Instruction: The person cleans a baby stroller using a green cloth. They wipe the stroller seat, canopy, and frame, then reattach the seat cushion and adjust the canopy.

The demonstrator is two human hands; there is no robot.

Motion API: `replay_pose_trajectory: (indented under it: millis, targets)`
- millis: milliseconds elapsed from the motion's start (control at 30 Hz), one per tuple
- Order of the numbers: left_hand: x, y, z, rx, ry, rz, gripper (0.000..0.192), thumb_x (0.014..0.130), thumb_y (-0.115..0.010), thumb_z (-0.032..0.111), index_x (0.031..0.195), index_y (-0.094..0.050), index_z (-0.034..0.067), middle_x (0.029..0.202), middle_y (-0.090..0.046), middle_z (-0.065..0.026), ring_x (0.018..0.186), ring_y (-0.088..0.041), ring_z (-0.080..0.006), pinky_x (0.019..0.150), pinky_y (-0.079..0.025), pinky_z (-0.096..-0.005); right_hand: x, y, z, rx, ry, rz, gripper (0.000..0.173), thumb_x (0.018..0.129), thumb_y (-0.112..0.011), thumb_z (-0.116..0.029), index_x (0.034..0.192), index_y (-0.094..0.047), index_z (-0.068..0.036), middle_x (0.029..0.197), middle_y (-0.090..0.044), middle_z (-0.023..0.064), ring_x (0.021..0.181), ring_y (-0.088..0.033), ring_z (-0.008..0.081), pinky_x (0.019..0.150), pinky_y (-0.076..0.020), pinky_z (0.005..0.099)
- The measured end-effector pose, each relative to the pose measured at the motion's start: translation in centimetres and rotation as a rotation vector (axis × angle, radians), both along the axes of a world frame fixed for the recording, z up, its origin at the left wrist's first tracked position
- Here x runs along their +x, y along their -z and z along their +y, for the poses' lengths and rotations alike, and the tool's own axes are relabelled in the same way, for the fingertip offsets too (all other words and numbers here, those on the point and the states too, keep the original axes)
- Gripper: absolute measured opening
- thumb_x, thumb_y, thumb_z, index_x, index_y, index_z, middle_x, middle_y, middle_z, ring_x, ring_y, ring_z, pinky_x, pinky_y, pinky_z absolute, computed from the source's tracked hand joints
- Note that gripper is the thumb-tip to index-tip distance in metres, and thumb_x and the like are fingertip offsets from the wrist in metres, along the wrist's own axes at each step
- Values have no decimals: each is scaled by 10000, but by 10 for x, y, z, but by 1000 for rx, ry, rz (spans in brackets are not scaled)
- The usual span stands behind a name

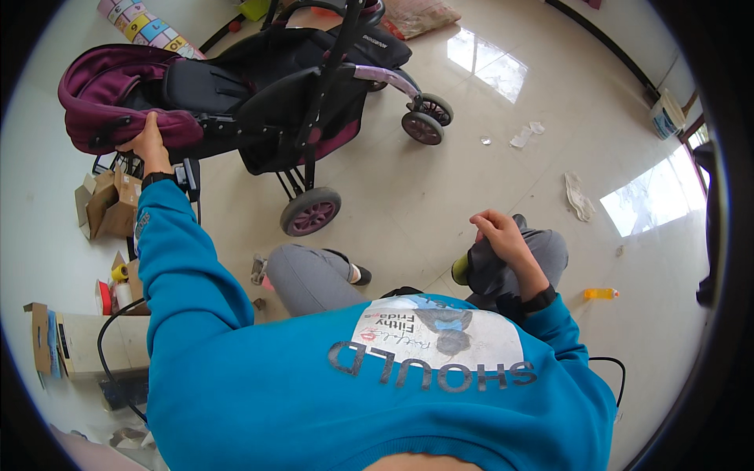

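Note:
A black and maroon baby stroller stands on the tiled floor at the upper left, its seat reclined. My left hand grips the lower edge of the maroon canopy, thumb on the outside fabric and the other fingers partly hidden beneath. One rear wheel faces me, and the double front wheel points to the right. My right hand rests near my bent right knee, away from the stroller. Its fingers are loosely curled, and no object shows in it.
Cardboard boxes stand left of my arm. A plastic bottle of orange liquid lies on the floor at right, with a crumpled white cloth farther off. A bucket stands by the right wall. A rolled number mat leans behind the canopy.

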State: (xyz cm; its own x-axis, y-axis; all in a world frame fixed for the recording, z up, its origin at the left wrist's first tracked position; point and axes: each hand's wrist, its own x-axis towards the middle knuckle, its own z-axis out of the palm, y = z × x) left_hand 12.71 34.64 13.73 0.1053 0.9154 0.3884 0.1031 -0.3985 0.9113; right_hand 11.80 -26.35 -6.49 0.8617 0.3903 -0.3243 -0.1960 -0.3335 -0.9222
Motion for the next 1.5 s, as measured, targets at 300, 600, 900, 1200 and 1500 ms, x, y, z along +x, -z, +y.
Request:
replay_pose_trajectory:
  millis: [300, 600, 900, 1200, 1500]
  targets:
    - [2, -2, -20, 35, -139, 59, 1219, 606, -759, 275, 1357, 170, 35, 1270, -352, -302, 1097, -474, -395, 972, -400, -393, 14, 4, -11, 24, 20, 18, 209, 854, -557, -198, 868, -580, 9, 606, -554, 14, 575, -521, 77, 540, -397, 206]
    - [6, -6, -39, -18, -218, 139, 1243, 617, -773, 322, 1357, 183, 31, 1326, -292, -282, 1158, -423, -383, 986, -372, -387, 52, 22, -32, 43, -56, 40, 208, 855, -549, -195, 865, -587, 9, 599, -556, 14, 565, -518, 74, 532, -391, 205]
    - [-43, 49, -36, 192, -66, -16, 851, 785, -576, 422, 1392, -124, 35, 1294, -351, -217, 1096, -455, -314, 809, -474, -375, 95, 32, -34, -6, -193, -4, 203, 849, -545, -188, 855, -589, 11, 591, -559, 29, 556, -527, 87, 519, -396, 214]
    - [-63, 113, -45, -326, -14, 207, 389, 842, -498, 370, 1093, -520, 73, 1020, -529, -82, 867, -544, -183, 696, -490, -366, 127, 38, -37, -4, -270, 5, 193, 851, -534, -164, 857, -598, 18, 593, -561, 33, 553, -526, 85, 521, -403, 213]
    - [7, 158, -177, -551, 670, 241, 376, 857, -488, 356, 1056, -538, 42, 947, -590, -94, 758, -583, -187, 631, -516, -317, 157, 7, -3, 0, -271, 60, 207, 862, -513, -182, 861, -617, -3, 606, -548, 7, 586, -505, 78, 547, -389, 211]
